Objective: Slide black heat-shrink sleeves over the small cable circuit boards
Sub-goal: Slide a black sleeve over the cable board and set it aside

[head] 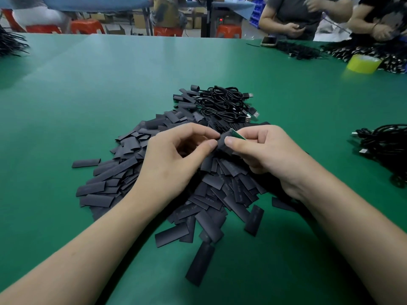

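A black heat-shrink sleeve (pixel 222 144) sits between my two hands above the pile. My left hand (pixel 176 155) pinches its left end with thumb and forefinger. My right hand (pixel 262 148) pinches a small green circuit board (pixel 238 134), whose tip sticks out by the sleeve's right end. A large heap of flat black sleeves (pixel 176 188) covers the green table (pixel 88 95) under my hands. Behind it lies a bundle of black USB cables (pixel 226 103), some with sleeves on.
More black cables (pixel 385 148) lie at the right edge. A yellow tape roll (pixel 363 63) and a phone (pixel 269 41) sit far right, where two other people work on cable piles (pixel 363 51). Black cables (pixel 11 44) lie far left; red stools stand beyond.
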Motion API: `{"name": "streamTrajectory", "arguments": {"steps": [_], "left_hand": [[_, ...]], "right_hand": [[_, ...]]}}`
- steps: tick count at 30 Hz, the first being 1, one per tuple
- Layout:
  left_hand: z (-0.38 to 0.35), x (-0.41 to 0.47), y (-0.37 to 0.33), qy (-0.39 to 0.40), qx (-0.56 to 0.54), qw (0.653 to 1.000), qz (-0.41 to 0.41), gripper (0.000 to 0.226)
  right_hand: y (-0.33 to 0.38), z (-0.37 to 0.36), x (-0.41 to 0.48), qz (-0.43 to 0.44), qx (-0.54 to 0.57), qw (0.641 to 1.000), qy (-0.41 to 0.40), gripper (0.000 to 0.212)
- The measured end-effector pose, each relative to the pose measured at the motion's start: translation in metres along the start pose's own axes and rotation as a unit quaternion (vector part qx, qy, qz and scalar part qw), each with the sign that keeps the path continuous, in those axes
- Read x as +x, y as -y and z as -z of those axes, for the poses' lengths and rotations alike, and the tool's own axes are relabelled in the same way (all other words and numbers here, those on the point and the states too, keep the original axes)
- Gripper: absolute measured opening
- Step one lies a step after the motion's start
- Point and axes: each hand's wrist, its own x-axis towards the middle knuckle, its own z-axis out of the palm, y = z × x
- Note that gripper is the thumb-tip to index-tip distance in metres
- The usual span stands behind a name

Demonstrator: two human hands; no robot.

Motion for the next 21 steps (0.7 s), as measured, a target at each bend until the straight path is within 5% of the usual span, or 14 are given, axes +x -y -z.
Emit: {"name": "streamTrajectory", "arguments": {"steps": [7, 12, 15, 21], "left_hand": [[0.003, 0.000, -0.004, -0.030, 0.185, 0.975, -0.117, 0.026], [0.009, 0.002, -0.003, -0.055, 0.162, 0.981, -0.086, 0.022], [0.010, 0.003, 0.000, -0.061, 0.135, 0.987, -0.057, 0.021], [0.012, 0.004, 0.003, -0.064, 0.117, 0.990, -0.044, 0.018]], "right_hand": [[-0.002, -0.005, -0.001, 0.022, 0.013, 1.000, 0.015, 0.018], [0.000, 0.003, 0.006, -0.029, 0.106, 0.993, -0.031, 0.047], [0.000, 0.010, 0.006, -0.058, 0.148, 0.987, -0.016, 0.031], [-0.001, 0.006, 0.001, 0.001, 0.065, 0.998, 0.013, 0.004]]}}
